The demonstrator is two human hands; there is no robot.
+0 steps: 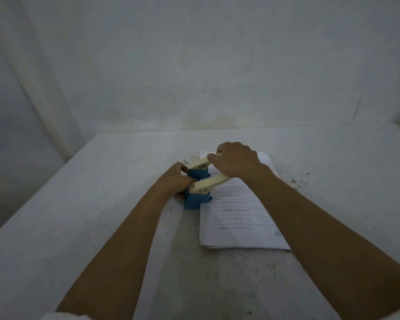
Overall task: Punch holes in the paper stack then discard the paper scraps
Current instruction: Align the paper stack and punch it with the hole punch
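A blue hole punch (195, 199) with a cream lever handle (208, 184) stands on the table at the left edge of a white printed paper stack (238, 222). The stack's left edge runs into the punch. My right hand (234, 162) is wrapped over the far end of the cream handle, above the paper. My left hand (174, 180) grips the punch's blue base from the left side. The handle's two arms slant up toward my right hand.
The table (102, 227) is white and lightly stained. Small dark specks (295, 180) lie scattered on it to the right of the paper. A white cloth backdrop (194, 65) hangs behind the table's far edge.
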